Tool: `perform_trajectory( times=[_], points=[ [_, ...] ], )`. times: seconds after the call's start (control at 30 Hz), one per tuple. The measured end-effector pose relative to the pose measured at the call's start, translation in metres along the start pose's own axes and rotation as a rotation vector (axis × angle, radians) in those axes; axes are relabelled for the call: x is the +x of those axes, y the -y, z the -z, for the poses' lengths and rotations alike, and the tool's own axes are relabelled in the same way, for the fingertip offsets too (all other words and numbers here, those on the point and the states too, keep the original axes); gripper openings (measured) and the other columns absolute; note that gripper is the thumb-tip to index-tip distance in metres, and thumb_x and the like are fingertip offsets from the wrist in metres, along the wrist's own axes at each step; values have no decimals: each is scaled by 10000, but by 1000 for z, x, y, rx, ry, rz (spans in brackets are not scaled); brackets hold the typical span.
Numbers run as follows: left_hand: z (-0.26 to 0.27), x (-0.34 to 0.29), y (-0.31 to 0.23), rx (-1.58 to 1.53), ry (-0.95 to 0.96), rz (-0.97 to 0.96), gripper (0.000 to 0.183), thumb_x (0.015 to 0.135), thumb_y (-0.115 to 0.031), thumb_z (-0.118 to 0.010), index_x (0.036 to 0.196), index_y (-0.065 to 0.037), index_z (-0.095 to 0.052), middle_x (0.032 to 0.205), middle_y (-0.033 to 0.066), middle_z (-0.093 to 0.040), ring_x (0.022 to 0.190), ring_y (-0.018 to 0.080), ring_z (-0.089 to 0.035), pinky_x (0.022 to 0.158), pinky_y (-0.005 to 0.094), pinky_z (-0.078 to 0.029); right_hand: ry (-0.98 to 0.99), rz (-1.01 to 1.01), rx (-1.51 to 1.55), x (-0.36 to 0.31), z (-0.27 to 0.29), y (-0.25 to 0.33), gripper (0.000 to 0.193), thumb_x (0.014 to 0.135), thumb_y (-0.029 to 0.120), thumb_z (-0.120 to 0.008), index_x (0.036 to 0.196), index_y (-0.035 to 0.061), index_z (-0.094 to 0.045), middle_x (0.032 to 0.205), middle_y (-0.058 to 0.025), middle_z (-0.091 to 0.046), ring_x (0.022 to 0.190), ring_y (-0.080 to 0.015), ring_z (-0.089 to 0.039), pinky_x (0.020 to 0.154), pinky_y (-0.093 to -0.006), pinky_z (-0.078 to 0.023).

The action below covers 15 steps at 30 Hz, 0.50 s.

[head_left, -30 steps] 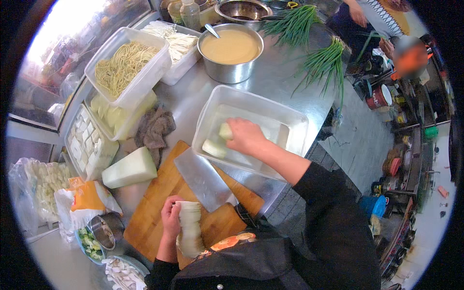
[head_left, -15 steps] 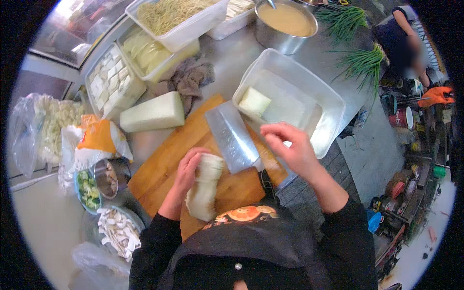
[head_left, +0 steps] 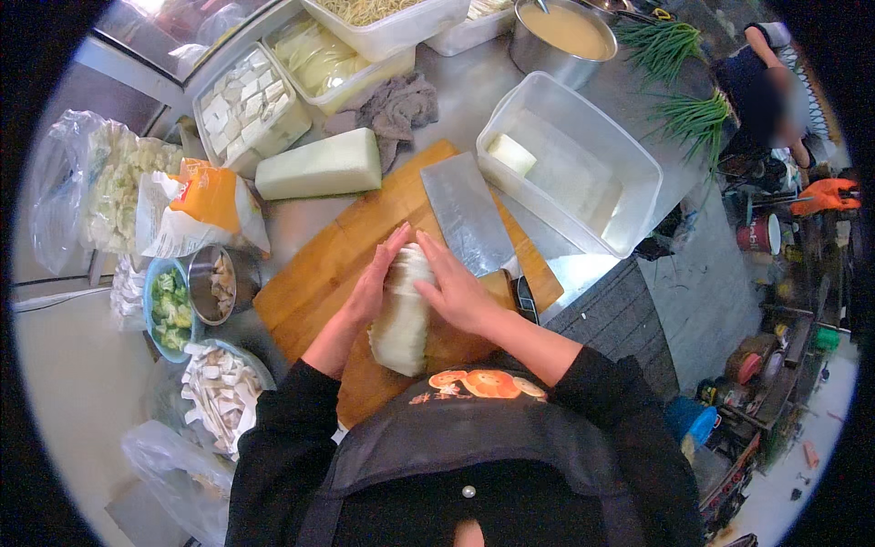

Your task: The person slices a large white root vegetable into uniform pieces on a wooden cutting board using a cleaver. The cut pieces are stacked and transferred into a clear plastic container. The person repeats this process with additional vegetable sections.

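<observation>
A row of thin, pale vegetable slices, leaning together in a stack, lies on the wooden cutting board. Along its left side rests my left hand, fingers straight and close together. My right hand lies against the right side, fingers stretched and thumb apart, so the stack sits between both palms. Just beyond my right hand a cleaver lies flat on the board, its dark handle toward me. A large pale-green vegetable block sits past the board's far left edge.
A clear plastic tub with a pale piece inside stands right of the cleaver. Far back are a steel pot of tan liquid, noodle-like strands and green onions. Bowls, a grey cloth and an orange-white bag line the left.
My right hand has come down leftward from beside the tub onto the slices. My left hand's fingers have straightened along the other side. The whole view has shifted a little.
</observation>
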<state>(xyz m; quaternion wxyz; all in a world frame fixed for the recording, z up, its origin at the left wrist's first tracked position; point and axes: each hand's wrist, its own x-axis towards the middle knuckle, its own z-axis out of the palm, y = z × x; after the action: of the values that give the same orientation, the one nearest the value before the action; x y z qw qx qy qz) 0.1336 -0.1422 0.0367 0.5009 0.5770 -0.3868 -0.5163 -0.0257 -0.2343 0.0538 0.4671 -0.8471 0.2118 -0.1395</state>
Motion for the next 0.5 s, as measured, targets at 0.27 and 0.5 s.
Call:
perform_trajectory(
  times=[0.27,0.5],
  points=[
    [-10,-3,-8,-118,-105,-38,733,943,-570,-128,1454,-46,-116,1521,97,-97,1393,229,-107,1129,364,-62,-143,-53,57,3,-13,10,697,865,240,-560,1397,-37,-204,1434,-244,-251,1341,-362,-241,1106,-399,-200],
    [0,3,-2,38,90,13,670,965,-508,-185,1457,-60,-116,1524,113,-66,1404,243,-49,1131,359,-50,-250,-64,93,7,-30,2,752,843,253,-598,1414,-14,-187,1457,-210,-227,1358,-332,-219,1108,-391,-194]
  ],
)
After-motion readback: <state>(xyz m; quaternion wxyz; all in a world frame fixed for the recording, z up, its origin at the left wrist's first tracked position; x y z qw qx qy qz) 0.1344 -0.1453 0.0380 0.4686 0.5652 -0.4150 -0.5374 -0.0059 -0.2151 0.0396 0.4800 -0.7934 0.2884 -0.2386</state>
